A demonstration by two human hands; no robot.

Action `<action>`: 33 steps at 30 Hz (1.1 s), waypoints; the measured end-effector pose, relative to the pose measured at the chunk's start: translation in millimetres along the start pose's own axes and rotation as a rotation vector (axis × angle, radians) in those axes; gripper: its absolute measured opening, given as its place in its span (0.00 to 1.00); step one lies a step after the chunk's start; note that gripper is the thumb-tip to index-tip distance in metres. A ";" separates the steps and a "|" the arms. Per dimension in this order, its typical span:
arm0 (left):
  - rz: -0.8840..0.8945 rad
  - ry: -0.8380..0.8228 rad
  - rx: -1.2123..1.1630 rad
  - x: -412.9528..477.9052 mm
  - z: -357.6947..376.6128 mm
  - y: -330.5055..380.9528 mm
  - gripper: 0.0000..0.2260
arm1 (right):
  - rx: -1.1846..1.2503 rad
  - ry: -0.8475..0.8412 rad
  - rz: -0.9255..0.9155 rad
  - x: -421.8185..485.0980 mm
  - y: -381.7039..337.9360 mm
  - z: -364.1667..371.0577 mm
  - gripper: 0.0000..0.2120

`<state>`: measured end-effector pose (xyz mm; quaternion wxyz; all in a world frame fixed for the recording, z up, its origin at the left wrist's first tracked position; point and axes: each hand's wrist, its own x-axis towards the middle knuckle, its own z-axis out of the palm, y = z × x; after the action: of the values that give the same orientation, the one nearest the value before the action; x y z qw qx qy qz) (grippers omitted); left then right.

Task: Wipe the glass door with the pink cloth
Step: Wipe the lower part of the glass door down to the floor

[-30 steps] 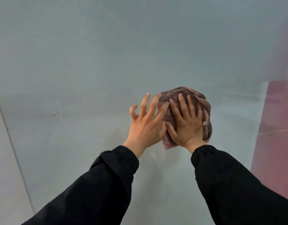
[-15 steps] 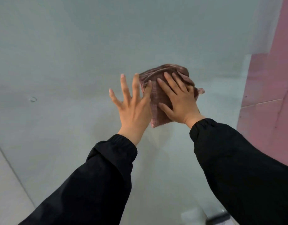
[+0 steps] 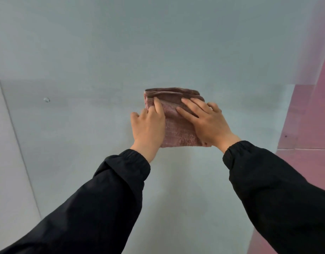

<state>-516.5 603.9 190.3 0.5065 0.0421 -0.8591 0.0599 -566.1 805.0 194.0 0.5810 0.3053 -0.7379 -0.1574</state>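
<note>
Pink cloth [image 3: 176,129] sat centre-frame on the glass door [image 3: 84,52], layered folds running left-right on top; right hand [image 3: 208,124] pressed it flat-fingered, left hand [image 3: 149,127] gripped its left edge.

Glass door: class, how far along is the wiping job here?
Done: cannot tell; the glass door shows no clear wiped patch. In hand: the folded pink cloth is pressed on the glass, right hand flat on it, left hand gripping its left edge. Left: a small spot on the left, not yet reached.
</note>
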 end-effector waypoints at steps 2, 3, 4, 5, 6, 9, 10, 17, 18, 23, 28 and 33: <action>-0.060 -0.076 -0.131 -5.1 3.4 12.7 0.30 | 0.045 0.045 0.027 -5.0 -2.0 10.8 0.27; -0.096 -0.084 -0.205 -6.6 5.1 20.5 0.30 | 0.067 0.069 0.039 -6.1 -2.9 14.9 0.26; -0.113 -0.059 -0.287 -7.9 4.4 27.1 0.29 | 0.078 0.082 0.052 -6.1 -3.9 16.8 0.26; -0.111 -0.033 -0.356 -9.1 2.2 33.9 0.29 | 0.095 0.092 0.060 -7.5 -4.3 19.4 0.26; -0.087 0.023 -0.435 -9.5 3.2 37.0 0.28 | 0.103 0.109 0.064 -7.6 -4.6 19.9 0.25; 0.022 0.230 -0.513 -8.2 23.2 42.1 0.21 | 0.112 0.155 0.044 -8.8 -2.7 21.2 0.22; 0.053 0.265 -0.491 -7.4 28.2 43.5 0.19 | 0.117 0.166 0.039 -9.2 -1.6 22.6 0.22; -0.031 0.210 -0.420 -11.9 37.8 56.8 0.23 | 0.180 0.165 0.058 -10.6 0.2 20.7 0.18; -0.045 0.205 -0.391 -12.1 40.4 59.7 0.24 | 0.198 0.156 0.062 -9.6 0.9 18.3 0.18; -0.073 0.176 -0.309 -11.5 58.2 64.6 0.29 | 0.228 0.191 0.045 -20.5 18.5 2.3 0.17; -0.039 0.162 -0.282 -10.8 60.0 62.2 0.31 | 0.100 0.152 0.198 -24.6 69.7 -13.5 0.19; 0.001 0.125 -0.234 -10.0 52.9 61.0 0.32 | 0.103 -0.112 0.449 -20.9 109.2 -34.4 0.30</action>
<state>-565.5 656.7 152.5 0.5606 -0.0214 -0.8269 -0.0380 -559.6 905.8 251.7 0.5431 0.1534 -0.8256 -0.0031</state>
